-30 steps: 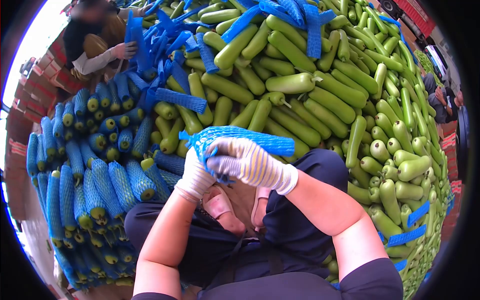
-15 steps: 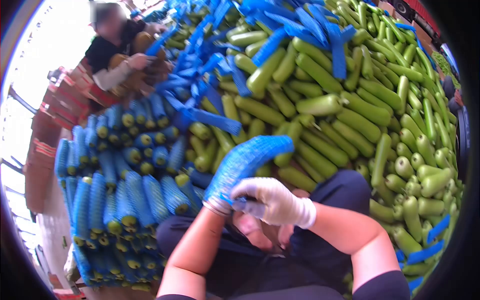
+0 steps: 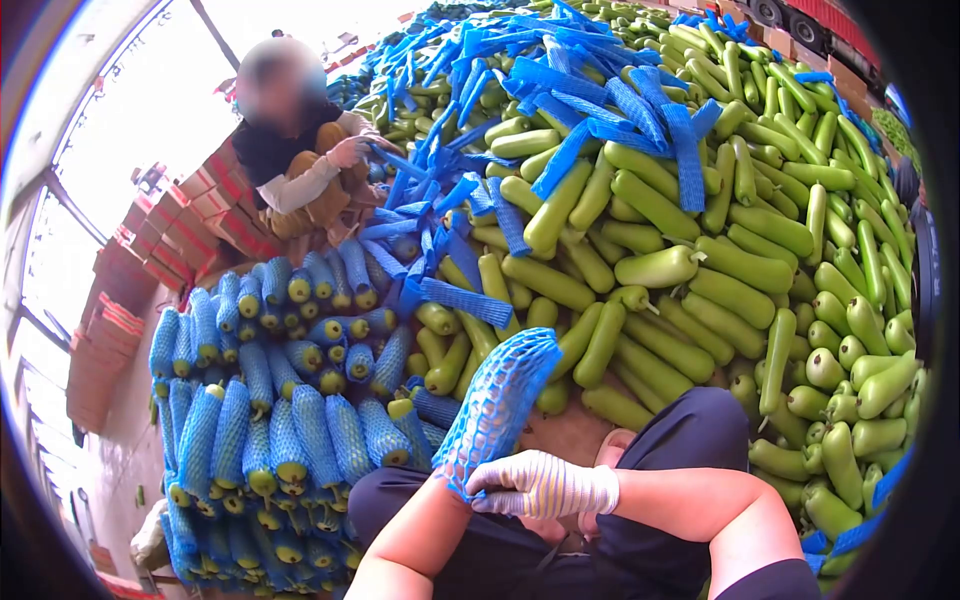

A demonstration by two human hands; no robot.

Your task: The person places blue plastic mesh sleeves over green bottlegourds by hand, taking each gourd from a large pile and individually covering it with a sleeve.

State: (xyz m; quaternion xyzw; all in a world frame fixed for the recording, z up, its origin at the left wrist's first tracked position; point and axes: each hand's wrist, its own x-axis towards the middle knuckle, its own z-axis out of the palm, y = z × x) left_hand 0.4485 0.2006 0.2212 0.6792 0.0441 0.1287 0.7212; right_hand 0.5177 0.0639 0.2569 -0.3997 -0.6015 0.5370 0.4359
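A blue foam net sleeve [image 3: 505, 400] is stretched over my left hand [image 3: 490, 425], reaching down to the wrist. Its mesh hides the fingers of that hand. With closed fingers, my right hand [image 3: 545, 487], in a striped knit glove, grips the lower rim of the sleeve beside my left wrist. Long green gourds [image 3: 655, 370] lie heaped just beyond my hands. To the left are stacked gourds in blue net sleeves [image 3: 310, 430], their green ends showing.
Loose blue sleeves [image 3: 590, 100] lie scattered over the gourd heap. Another person [image 3: 300, 150] crouches at the upper left, hands on a blue sleeve. Cardboard boxes [image 3: 190, 225] stand behind at the left. My bent knees [image 3: 700, 430] border the heap.
The sleeve has come farther down my left hand, covering the glove cuff that showed before, and its mesh is spread wider. My view has shifted, so the scene sits lower and farther right.
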